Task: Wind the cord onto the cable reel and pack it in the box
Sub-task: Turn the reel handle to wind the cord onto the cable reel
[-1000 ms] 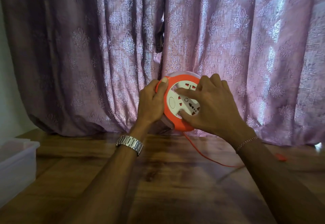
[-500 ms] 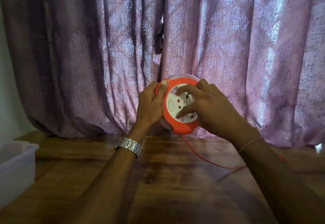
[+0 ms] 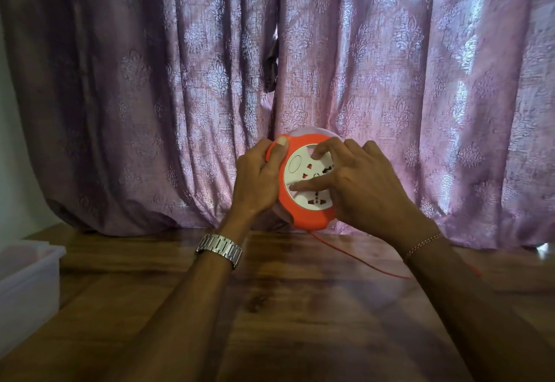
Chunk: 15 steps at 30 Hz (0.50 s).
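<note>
I see the cable reel (image 3: 303, 201) held upright above the far part of the wooden table (image 3: 300, 306), its round face turned toward the camera and slightly to the left. It has an orange front ring and a white socket plate in the middle, with a pale rear flange showing behind the top edge.

My left hand (image 3: 258, 180) is wrapped around the reel's left edge, thumb lying over the orange rim near the top, so it is gripping the reel firmly. My right hand (image 3: 366, 183) lies over the right side of the face, with 2 fingers (image 3: 322, 149) spread across the white plate, 1 near the top and 1 reaching across the middle toward the left; it presses on the plate with its fingers loosely curled, not closed into a fist.

The cord (image 3: 354, 257), thin and orange-red, leaves the bottom of the reel and runs rightward along the table, passing behind my right forearm. A short piece of it shows again on the far side of that arm.

The box (image 3: 33, 276), a translucent plastic tub, sits at the left edge of the table, well apart from the reel. A metal watch (image 3: 219, 249) is on my left wrist. Purple patterned curtains (image 3: 390, 81) hang behind everything.
</note>
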### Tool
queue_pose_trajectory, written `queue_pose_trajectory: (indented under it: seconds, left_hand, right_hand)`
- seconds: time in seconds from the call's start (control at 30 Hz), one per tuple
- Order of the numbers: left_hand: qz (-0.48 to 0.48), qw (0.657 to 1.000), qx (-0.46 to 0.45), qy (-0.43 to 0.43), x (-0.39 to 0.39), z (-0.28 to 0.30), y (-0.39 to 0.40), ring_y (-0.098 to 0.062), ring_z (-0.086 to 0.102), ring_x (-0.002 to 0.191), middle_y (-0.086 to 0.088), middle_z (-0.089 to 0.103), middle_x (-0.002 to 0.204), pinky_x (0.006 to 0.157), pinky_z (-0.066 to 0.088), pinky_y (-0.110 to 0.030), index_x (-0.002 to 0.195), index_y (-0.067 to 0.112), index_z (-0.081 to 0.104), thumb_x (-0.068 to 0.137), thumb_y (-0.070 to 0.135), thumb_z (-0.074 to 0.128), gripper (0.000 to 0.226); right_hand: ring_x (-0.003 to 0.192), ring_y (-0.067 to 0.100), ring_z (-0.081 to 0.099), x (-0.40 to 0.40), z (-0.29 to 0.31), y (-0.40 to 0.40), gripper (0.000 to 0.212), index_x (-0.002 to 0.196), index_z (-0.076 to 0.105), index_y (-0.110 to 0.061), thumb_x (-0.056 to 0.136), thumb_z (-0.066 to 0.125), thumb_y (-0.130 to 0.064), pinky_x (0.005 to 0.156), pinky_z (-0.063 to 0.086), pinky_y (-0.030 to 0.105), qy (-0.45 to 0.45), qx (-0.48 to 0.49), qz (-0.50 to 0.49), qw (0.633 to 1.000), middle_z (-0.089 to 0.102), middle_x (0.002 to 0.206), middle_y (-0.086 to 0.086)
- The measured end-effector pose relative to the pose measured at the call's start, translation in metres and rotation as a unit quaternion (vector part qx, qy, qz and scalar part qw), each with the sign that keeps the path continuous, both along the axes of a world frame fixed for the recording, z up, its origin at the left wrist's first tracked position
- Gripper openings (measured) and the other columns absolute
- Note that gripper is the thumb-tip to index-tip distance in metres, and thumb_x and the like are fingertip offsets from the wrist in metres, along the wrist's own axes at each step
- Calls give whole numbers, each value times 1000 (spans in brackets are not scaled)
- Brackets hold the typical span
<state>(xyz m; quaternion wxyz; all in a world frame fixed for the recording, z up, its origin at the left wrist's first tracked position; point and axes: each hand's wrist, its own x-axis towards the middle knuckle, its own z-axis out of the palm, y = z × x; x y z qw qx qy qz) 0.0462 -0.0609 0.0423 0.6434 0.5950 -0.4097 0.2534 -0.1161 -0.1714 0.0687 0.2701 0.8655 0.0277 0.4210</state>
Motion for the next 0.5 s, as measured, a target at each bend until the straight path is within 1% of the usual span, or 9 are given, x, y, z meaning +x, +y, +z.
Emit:
queue_pose_trajectory:
  seconds: [0.07, 0.1, 0.17, 0.23, 0.3, 0.37, 0.43, 0.5]
  left_hand:
    - [3, 1000, -1, -5, 1, 0, 0, -3, 43, 56, 13, 53, 56, 57, 37, -29, 67, 18, 48, 92, 64, 46, 52]
    - [3, 1000, -4, -7, 1, 0, 0, -4, 43, 57, 11, 53, 56, 58, 39, -31, 67, 16, 48, 92, 64, 46, 53]
    - [-1, 1000, -5, -7, 1, 0, 0, -8, 43, 58, 9, 51, 57, 60, 40, -35, 67, 16, 47, 93, 63, 46, 53]
    - [1, 1000, -4, -8, 0, 0, 0, -6, 41, 56, 12, 51, 54, 57, 37, -34, 65, 19, 44, 93, 63, 46, 52]
    - [2, 1000, -5, -3, -1, 1, 0, -5, 41, 54, 15, 51, 53, 58, 36, -32, 65, 21, 44, 92, 64, 46, 51]
    - [-9, 1000, -10, 4, -1, 1, 0, -6, 43, 56, 14, 53, 55, 59, 38, -34, 66, 19, 48, 92, 64, 47, 52]
    - [-24, 1000, -15, 10, -2, 1, 0, -12, 49, 60, 8, 57, 61, 62, 44, -42, 72, 12, 55, 91, 65, 47, 57]
    - [-32, 999, -17, 13, -2, 1, 2, -17, 53, 64, -2, 60, 65, 67, 49, -49, 77, 6, 58, 91, 65, 47, 61]
  right_hand:
    - [94, 24, 54, -1, -1, 1, 44, 113, 60, -57, 76, 41, -42, 72, 33, 38, -8, 29, 7, 1000, 56, 113, 3]
    - [93, 23, 54, -1, -2, 1, 47, 115, 59, -57, 74, 42, -42, 72, 33, 37, -14, 42, 8, 999, 56, 108, 3]
    - [88, 23, 56, 1, -4, 0, 52, 121, 55, -56, 71, 51, -44, 71, 33, 37, -26, 56, -2, 998, 57, 99, 4]
    - [81, 24, 60, 3, -5, -1, 56, 124, 53, -54, 69, 54, -57, 71, 36, 37, -49, 79, -15, 996, 61, 90, 5]
    - [74, 23, 64, 6, -5, 1, 62, 123, 55, -51, 65, 51, -74, 71, 39, 37, -85, 116, -23, 989, 68, 80, 1]
    - [71, 22, 66, 9, -5, 2, 69, 121, 58, -47, 64, 48, -83, 72, 42, 37, -113, 124, -34, 985, 71, 71, -1]
    - [74, 24, 63, 9, -6, 2, 69, 122, 60, -44, 67, 47, -84, 72, 40, 38, -120, 103, -39, 987, 71, 72, -1]
    - [81, 27, 55, 7, -4, 1, 66, 122, 62, -40, 70, 51, -80, 71, 38, 38, -127, 85, -25, 988, 68, 79, 0]
